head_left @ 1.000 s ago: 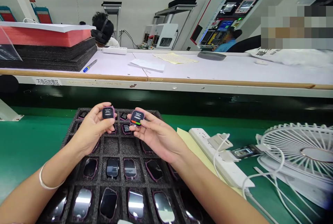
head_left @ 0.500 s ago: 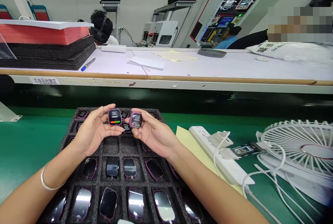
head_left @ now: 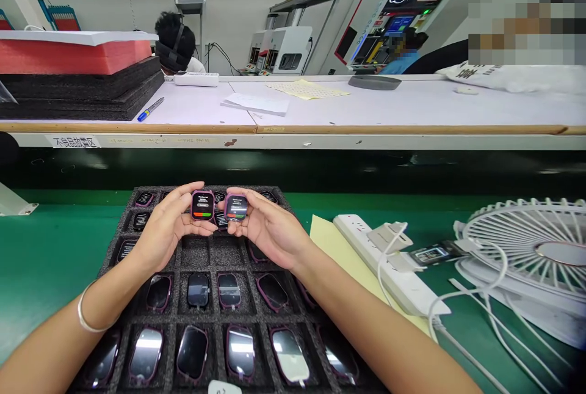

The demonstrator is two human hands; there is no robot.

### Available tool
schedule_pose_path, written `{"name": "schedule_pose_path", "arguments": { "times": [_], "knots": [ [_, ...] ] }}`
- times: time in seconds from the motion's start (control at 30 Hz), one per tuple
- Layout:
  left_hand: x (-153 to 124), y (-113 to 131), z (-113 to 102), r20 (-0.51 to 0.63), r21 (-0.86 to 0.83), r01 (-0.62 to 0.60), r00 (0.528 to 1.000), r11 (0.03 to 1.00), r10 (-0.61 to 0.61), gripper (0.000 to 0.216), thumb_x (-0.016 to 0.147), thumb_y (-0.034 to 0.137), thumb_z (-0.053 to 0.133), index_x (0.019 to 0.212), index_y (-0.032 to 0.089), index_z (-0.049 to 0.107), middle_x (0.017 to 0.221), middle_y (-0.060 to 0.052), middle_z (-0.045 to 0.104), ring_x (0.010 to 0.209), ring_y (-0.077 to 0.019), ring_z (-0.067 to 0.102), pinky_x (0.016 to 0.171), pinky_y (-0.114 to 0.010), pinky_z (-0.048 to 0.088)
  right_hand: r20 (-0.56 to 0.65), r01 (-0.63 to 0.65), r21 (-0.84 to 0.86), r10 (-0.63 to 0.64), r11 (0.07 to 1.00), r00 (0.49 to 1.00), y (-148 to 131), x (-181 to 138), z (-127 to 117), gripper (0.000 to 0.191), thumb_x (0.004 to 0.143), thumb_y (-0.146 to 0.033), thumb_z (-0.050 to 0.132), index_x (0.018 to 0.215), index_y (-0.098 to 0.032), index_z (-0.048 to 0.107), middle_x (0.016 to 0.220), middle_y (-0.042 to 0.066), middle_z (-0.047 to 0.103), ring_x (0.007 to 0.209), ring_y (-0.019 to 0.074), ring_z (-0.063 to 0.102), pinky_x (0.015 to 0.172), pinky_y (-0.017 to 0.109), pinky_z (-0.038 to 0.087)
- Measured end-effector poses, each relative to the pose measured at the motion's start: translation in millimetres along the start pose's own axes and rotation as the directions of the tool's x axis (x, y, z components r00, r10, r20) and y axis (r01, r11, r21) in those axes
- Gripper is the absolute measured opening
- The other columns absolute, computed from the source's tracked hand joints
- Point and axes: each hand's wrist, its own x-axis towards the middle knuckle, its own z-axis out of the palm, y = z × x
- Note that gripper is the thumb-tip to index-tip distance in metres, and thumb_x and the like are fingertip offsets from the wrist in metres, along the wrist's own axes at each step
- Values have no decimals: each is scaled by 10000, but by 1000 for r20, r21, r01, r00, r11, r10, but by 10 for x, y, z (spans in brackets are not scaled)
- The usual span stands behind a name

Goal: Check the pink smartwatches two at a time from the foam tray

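The left hand (head_left: 167,229) holds a small watch (head_left: 202,205) with a purple edge, pinched between the thumb and the fingers, and its screen is lit with a red and green bar. The right hand (head_left: 268,232) holds a second watch (head_left: 236,207) the same way, and its screen shows small words. The two watches are just beside each other, up in the air over the far end of a black foam tray (head_left: 201,253). The tray has many square holes, and most of them have a watch lying flat inside with a dark, shiny screen. The tray sits on a green table top (head_left: 50,253). To the right of the tray lie a yellow paper (head_left: 334,247), a white power strip (head_left: 389,269) with plugs and white cords, and a white fan (head_left: 531,259) lying down. Behind the green table is a long white bench (head_left: 412,107). On it are a blue pen (head_left: 150,109), some papers (head_left: 256,102) and a pile of black and red foam sheets (head_left: 77,76). Past the bench, another person (head_left: 174,49) sits low, and gray machines stand by the white wall.
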Motion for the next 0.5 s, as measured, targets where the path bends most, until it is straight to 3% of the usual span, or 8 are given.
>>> {"name": "schedule_pose_path", "arguments": {
  "times": [0.1,0.27,0.5],
  "knots": [
    [5,-20,-2,5,5,-13,1000,1000,13,483,826,438,701,1216,169,613,954,-50,732,705,-186,737,686,-314,602,21,17,0,-17,1000,1000,-22,-14,8,317,872,-347,650,1157,-210,626,1009,77,748,660,157,694,638,299,510],
    [15,-61,-5,-5,72,-24,1000,997,24,485,775,225,743,1236,205,591,1048,-24,713,729,-139,737,738,-269,601,70,81,-92,-75,992,995,-29,-70,29,449,737,-137,700,1162,-245,605,1053,30,731,723,138,701,720,297,531],
    [12,-97,10,25,104,-53,998,993,50,474,715,80,716,1150,196,566,984,0,694,683,-97,716,700,-221,588,111,162,-189,-143,968,983,-30,-100,57,446,732,-113,654,1150,-249,581,1113,37,716,744,127,692,732,293,537]
  ]
}}
